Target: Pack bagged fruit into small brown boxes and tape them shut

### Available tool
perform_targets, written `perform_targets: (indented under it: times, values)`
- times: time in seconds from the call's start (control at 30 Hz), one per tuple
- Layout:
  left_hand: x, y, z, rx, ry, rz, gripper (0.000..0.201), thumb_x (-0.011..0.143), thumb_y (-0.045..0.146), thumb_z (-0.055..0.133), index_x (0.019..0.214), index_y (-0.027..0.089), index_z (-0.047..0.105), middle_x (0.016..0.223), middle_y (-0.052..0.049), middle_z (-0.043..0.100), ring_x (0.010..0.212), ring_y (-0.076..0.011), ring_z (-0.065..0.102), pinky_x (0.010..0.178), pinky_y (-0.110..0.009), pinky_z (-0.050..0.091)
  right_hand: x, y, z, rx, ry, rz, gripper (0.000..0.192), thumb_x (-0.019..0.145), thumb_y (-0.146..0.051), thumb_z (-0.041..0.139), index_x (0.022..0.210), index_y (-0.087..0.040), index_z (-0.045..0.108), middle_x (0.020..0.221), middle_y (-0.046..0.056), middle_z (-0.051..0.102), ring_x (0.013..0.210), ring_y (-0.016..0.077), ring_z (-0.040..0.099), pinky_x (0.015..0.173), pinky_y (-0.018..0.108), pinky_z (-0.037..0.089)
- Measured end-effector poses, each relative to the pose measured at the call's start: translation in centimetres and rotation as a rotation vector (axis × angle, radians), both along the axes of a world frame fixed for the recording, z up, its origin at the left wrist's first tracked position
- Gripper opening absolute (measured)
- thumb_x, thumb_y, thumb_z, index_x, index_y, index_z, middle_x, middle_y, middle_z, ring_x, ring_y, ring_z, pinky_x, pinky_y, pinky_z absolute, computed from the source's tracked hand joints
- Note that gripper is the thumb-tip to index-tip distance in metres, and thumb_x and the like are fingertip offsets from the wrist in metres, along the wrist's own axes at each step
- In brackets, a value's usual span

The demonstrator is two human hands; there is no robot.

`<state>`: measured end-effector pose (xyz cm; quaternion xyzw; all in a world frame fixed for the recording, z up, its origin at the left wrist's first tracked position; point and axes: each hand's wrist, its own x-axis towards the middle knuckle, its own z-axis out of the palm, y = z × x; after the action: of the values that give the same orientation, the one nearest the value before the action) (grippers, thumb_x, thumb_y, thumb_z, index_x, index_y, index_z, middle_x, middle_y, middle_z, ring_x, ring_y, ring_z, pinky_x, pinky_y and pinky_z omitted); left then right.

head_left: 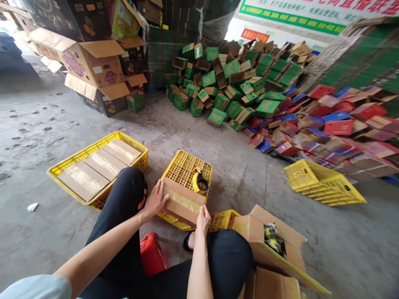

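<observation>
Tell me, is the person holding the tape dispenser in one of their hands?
No, the tape dispenser lies on the upturned yellow crate, while the left hand and right hand both rest on the cardboard box.

bare concrete floor open ahead, tape dispenser beside hands, yellow crates flanking

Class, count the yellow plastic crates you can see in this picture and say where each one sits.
4: left crate holding taped boxes; overturned crate under both hands; one partly hidden behind the right knee; right crate tilted on the floor. More may be hidden.
</observation>
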<state>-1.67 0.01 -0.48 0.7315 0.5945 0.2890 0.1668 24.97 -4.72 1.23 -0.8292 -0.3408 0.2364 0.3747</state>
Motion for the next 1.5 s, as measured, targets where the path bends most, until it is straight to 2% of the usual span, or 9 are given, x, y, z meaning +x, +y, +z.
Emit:
perform_targets:
  times: [0.2,0.43,0.8,0.93,1.17,1.23,1.3,1.4,1.5]
  values:
    - [0.2,0.1,0.3,-0.020,0.016,-0.002,0.079,0.105,0.061,0.034,0.165,0.011,0.021,0.170,-0.024,0.028,0.157,-0.0350,0.032,0.122,-0.049,0.037,0.1,0.3,0.3,0.033,0.004,-0.021,0.078,0.091,-0.063,0.042,0.130,-0.004,0.074,0.128,0.022,0.075,0.118,0.0344,0.071,0.096,0.037,0.055]
    - [0.1,-0.3,0.2,-0.002,0.004,0.004,0.075,0.107,0.060,0.028,0.166,0.014,0.019,0.170,-0.022,0.028,0.156,-0.0334,0.033,0.122,-0.048,0.038,-2.2,-1.5,-1.0,0.058,0.001,-0.052,0.089,0.091,-0.063,0.041,0.149,0.003,0.055,0.151,0.026,0.057,0.141,0.0364,0.056,0.115,0.041,0.044]
    - [0.2,-0.4,0.7,-0.070,-0.006,0.010,0.081,0.105,0.061,0.035,0.165,0.009,0.020,0.170,-0.025,0.025,0.156,-0.0390,0.030,0.120,-0.052,0.038,-2.2,-2.6,-2.5,0.127,0.124,-0.135,0.074,0.089,-0.061,0.044,0.138,-0.011,0.069,0.139,0.017,0.070,0.124,0.0282,0.069,0.100,0.033,0.055]
    - [0.1,-0.5,0.5,-0.047,-0.012,-0.005,0.080,0.105,0.060,0.036,0.166,0.011,0.020,0.171,-0.024,0.023,0.156,-0.0375,0.030,0.122,-0.050,0.035,-3.3,-3.8,-3.4,0.115,0.154,-0.178,0.077,0.089,-0.063,0.043,0.136,-0.007,0.069,0.134,0.020,0.072,0.114,0.0301,0.074,0.089,0.036,0.059]
    - [0.2,-0.4,0.7,-0.054,0.003,0.002,0.081,0.104,0.061,0.037,0.165,0.010,0.020,0.171,-0.025,0.023,0.155,-0.0392,0.031,0.120,-0.051,0.037,-3.0,-3.5,-3.1,0.121,0.073,-0.196,0.080,0.091,-0.065,0.040,0.130,-0.005,0.073,0.128,0.022,0.075,0.121,0.0340,0.070,0.096,0.039,0.057]
    - [0.2,-0.5,0.7,-0.058,0.000,0.002,0.082,0.104,0.060,0.037,0.165,0.009,0.021,0.171,-0.025,0.023,0.155,-0.0397,0.031,0.121,-0.052,0.037,-3.7,-3.5,-2.7,0.120,0.039,-0.180,0.081,0.094,-0.064,0.036,0.136,-0.004,0.069,0.135,0.024,0.071,0.128,0.0357,0.066,0.103,0.041,0.054]
    - [0.2,-0.5,0.7,-0.061,-0.005,0.005,0.081,0.104,0.060,0.037,0.165,0.008,0.021,0.170,-0.026,0.023,0.155,-0.0402,0.031,0.121,-0.052,0.036,-4.9,-3.7,-2.1,0.130,-0.042,-0.127,0.083,0.097,-0.062,0.033,0.147,-0.002,0.059,0.151,0.026,0.058,0.142,0.0371,0.055,0.113,0.043,0.046]
    - [0.2,-0.4,0.7,-0.059,-0.005,0.001,0.082,0.104,0.061,0.036,0.165,0.009,0.022,0.170,-0.026,0.024,0.155,-0.0401,0.031,0.120,-0.053,0.038,-6.5,-4.3,-0.8,0.081,-0.334,0.014,0.081,0.103,-0.057,0.025,0.158,-0.001,0.045,0.167,0.025,0.037,0.156,0.0422,0.032,0.123,0.056,0.032]
    - [0.1,-0.4,0.7,-0.041,0.008,-0.008,0.083,0.104,0.062,0.035,0.164,0.007,0.023,0.169,-0.028,0.025,0.155,-0.0403,0.031,0.120,-0.053,0.037,-7.0,-4.8,0.7,-0.039,-0.560,0.121,0.072,0.107,-0.049,0.016,0.160,-0.008,0.044,0.166,0.021,0.039,0.157,0.0456,0.025,0.119,0.071,0.028]
